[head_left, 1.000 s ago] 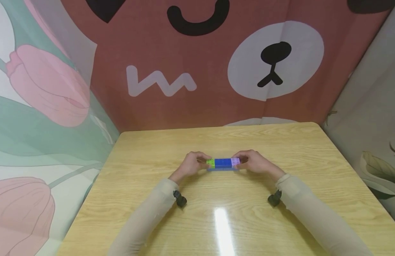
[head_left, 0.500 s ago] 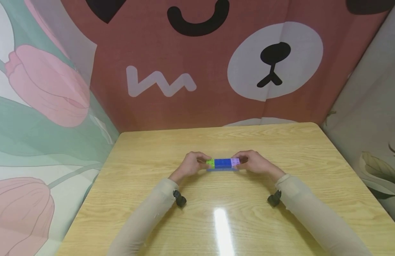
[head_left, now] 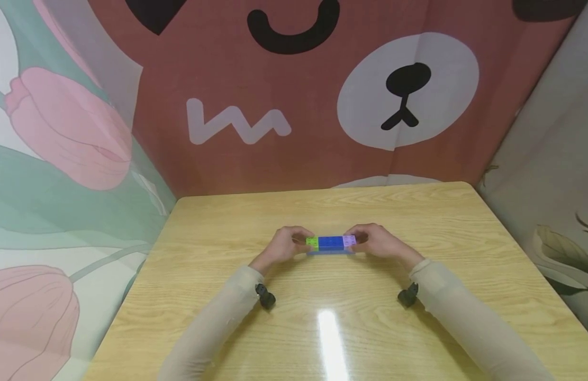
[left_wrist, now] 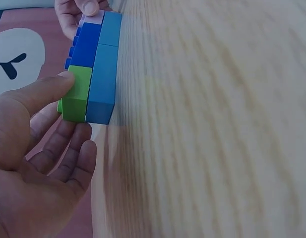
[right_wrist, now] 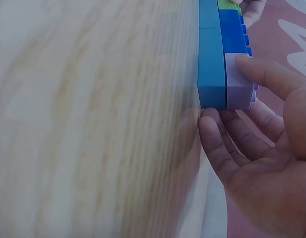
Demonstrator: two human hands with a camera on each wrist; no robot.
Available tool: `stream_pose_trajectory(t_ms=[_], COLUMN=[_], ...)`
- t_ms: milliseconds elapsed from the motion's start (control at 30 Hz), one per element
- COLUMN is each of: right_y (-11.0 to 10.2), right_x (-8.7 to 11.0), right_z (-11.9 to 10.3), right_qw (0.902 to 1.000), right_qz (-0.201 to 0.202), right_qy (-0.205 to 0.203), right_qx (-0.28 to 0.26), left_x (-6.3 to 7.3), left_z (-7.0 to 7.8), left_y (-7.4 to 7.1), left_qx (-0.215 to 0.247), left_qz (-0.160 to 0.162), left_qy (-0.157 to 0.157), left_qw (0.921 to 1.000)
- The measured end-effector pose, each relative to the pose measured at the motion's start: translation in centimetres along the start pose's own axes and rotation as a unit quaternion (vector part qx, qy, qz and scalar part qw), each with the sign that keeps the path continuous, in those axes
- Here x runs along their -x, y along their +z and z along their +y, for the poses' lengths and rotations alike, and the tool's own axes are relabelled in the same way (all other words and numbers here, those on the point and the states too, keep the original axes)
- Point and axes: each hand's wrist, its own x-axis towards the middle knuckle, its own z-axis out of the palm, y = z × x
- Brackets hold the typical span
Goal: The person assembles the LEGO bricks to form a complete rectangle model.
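Observation:
A two-layer row of toy building bricks sits on the table in the head view. Its upper layer has a lime green brick (left_wrist: 77, 94) at the left end, a dark blue brick (head_left: 331, 243) in the middle and a lilac brick (right_wrist: 238, 82) at the right end. Light blue bricks (left_wrist: 102, 89) form the layer below. My left hand (head_left: 281, 244) grips the green end, thumb on the near face, other fingers behind and around the end. At the opposite end my right hand (head_left: 381, 242) holds the lilac brick between thumb and fingers. The far faces are hidden.
The wood-grain table (head_left: 255, 211) reaches a straight back edge. Behind it hangs a red-brown cloth (head_left: 313, 159) with a bear print, and flowered cloths hang at both sides. Small black cameras (head_left: 265, 297) are worn on both wrists.

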Motion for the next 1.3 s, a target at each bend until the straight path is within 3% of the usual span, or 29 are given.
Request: stream_pose_trajectory(t_ms=[400,667,900,1300], right_y=[-0.1,-0.4,-0.4,-0.6], right_x=[0.3,0.4,0.2,0.1], right_z=[0.1,-0.2,0.1,0.2], right_qw=[0.9998,0.9997,0.9993,0.9988], right_qz=[0.020,0.022,0.037,0.045], right_qy=[0.005,-0.008,-0.002,-0.014], right_qx=[0.000,-0.011,-0.004,-0.015], left_x=[-0.3,-0.3,-0.6,-1.0], left_z=[-1.0,-0.6,-0.8,-1.1], left_y=[0.1,-0.1,-0.4,-0.3], left_qx=[-0.003,0.006,0.015,0.043], left_qz=[-0.011,-0.015,-0.020,0.007], left_qy=[0.027,0.004,0.005,0.005], left_qw=[0.9996,0.9999,0.9997,0.9990])
